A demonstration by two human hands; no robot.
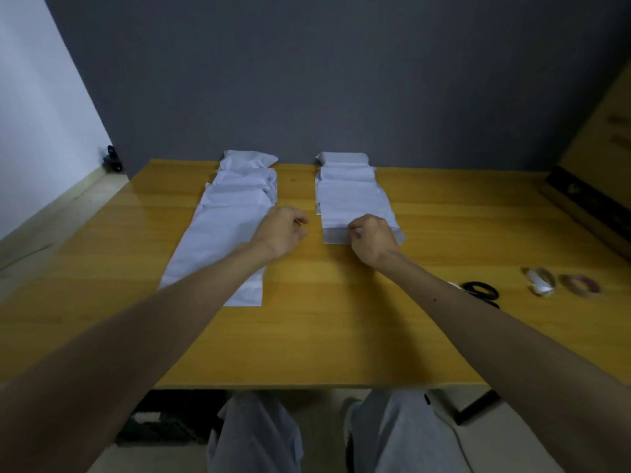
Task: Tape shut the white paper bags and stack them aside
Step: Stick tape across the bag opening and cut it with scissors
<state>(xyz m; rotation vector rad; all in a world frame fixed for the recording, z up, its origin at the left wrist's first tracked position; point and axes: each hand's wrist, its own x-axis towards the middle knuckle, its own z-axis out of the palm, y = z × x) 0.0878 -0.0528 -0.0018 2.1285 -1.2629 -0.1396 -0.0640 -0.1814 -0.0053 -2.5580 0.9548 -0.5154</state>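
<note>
Two rows of white paper bags lie on the wooden table (pixel 307 336). The left row (pixel 222 233) is long and overlapping, reaching toward the front edge. The right row (pixel 351 199) is shorter, and its nearest bag has a folded flap at the front. My right hand (pixel 372 238) rests on that flap (pixel 336 235), fingers curled and pinching its edge. My left hand (pixel 281 230) hovers between the two rows with fingers loosely curled; whether it holds a piece of tape is too small to tell.
Black scissors (pixel 481 290) lie at the right beside my right forearm. Two tape rolls (pixel 541 281) (pixel 582 285) sit farther right. A dark box (pixel 587 206) stands along the table's right edge. A grey wall backs the table.
</note>
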